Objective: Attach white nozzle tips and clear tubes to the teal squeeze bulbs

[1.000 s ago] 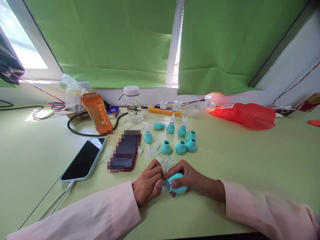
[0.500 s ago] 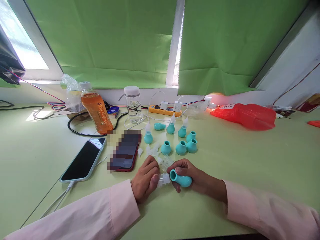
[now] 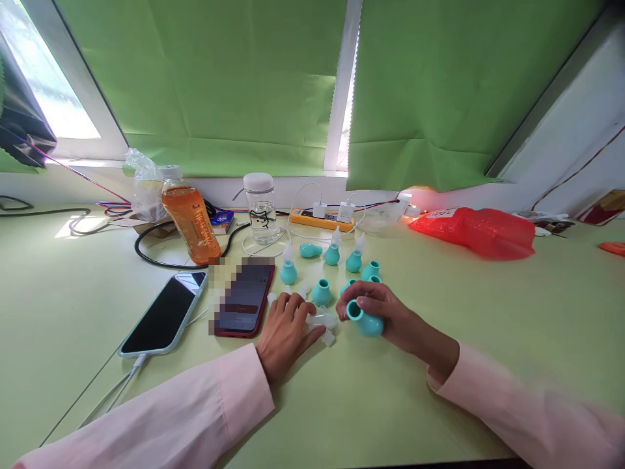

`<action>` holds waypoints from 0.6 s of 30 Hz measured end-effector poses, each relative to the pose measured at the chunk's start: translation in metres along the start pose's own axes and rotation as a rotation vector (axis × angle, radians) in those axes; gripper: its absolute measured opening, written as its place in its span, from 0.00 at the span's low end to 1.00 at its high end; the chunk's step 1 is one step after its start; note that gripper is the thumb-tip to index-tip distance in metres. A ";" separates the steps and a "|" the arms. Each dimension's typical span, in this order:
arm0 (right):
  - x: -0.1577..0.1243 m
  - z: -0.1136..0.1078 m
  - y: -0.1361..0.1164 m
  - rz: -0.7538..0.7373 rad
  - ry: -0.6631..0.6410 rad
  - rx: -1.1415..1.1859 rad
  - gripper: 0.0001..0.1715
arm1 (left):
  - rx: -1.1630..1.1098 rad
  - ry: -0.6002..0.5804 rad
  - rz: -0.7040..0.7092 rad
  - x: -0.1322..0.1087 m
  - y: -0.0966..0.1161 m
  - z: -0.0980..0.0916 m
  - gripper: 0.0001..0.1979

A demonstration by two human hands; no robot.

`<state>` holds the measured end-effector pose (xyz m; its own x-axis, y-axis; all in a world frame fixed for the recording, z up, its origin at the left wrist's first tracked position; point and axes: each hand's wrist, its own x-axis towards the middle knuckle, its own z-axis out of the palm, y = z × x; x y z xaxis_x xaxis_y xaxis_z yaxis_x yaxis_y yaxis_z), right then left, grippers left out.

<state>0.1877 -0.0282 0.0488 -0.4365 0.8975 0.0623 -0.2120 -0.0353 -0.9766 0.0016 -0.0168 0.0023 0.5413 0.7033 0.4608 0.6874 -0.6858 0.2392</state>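
Note:
My right hand (image 3: 398, 320) grips a teal rubber bulb (image 3: 368, 324) just above the table, its round mouth turned up and toward the left. Fingers apart, my left hand (image 3: 287, 335) rests palm-down beside some clear plastic pieces (image 3: 323, 319), its thumb stretched along their near side. Whether its fingertips press on a piece, I cannot tell. An open-mouthed teal bulb (image 3: 321, 293) stands behind these pieces. Several more stand farther back, some with clear tips, such as the bulb (image 3: 288, 272). One teal bulb (image 3: 310, 251) lies on its side. My right hand partly hides two others.
Two phones lie left of my hands, one dark red-edged (image 3: 251, 299), one pale-cased (image 3: 163, 316) with a cable. Behind stand an orange drink bottle (image 3: 191, 225), a clear jar (image 3: 261, 215) and a yellow power strip (image 3: 305, 220). A red plastic bag (image 3: 488, 231) lies back right.
My right hand has moved right and slightly up with the bulb, away from the left hand. My left hand has gone from curled to spread, and the clear pieces beside it have shifted.

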 end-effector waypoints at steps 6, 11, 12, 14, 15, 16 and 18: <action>0.007 -0.021 -0.029 -0.212 0.378 -0.159 0.09 | 0.027 0.164 0.025 0.008 -0.006 0.005 0.09; 0.022 -0.047 -0.036 -0.376 0.672 -0.226 0.12 | -0.008 0.265 0.051 0.021 -0.005 0.007 0.08; 0.025 -0.054 -0.035 -0.388 0.721 -0.236 0.13 | -0.009 0.275 0.056 0.024 -0.005 0.008 0.08; 0.032 -0.068 -0.032 -0.424 0.797 -0.261 0.13 | -0.027 0.293 0.061 0.029 -0.004 0.010 0.08; 0.035 -0.075 -0.030 -0.443 0.823 -0.283 0.13 | -0.051 0.302 0.060 0.031 -0.004 0.011 0.08; 0.038 -0.081 -0.027 -0.460 0.845 -0.306 0.13 | -0.086 0.316 0.054 0.033 -0.005 0.012 0.07; 0.042 -0.093 -0.022 -0.457 0.861 -0.336 0.14 | -0.189 0.364 0.016 0.035 -0.006 0.015 0.07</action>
<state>0.2548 0.0513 0.0536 0.4269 0.8099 0.4023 0.1124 0.3939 -0.9122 0.0238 0.0145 0.0043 0.3212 0.6035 0.7298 0.5606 -0.7423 0.3670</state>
